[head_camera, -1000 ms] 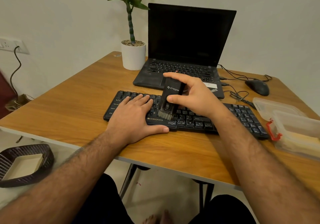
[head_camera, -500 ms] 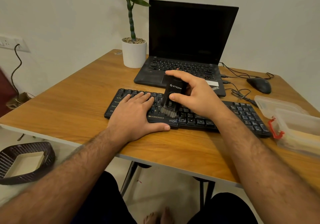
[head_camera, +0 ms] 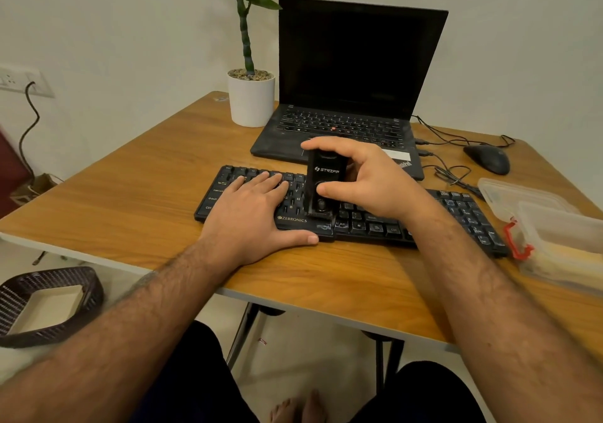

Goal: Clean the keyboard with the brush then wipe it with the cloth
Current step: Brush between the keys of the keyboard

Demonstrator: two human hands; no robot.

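Resting flat on the keyboard (head_camera: 463, 217), the left hand (head_camera: 257, 213) has fingers straight, thumb along the near edge. Right hand (head_camera: 368, 181) grips the brush (head_camera: 323, 177) upright, bristle end down on the middle keys. Beyond: laptop (head_camera: 342, 96), plant pot (head_camera: 251, 99), mouse (head_camera: 487, 158). Cloth not identifiable

Warm, dim indoor light is falling from overhead, casting soft shadows under both forearms; the wide lens is bending and softening the edges.
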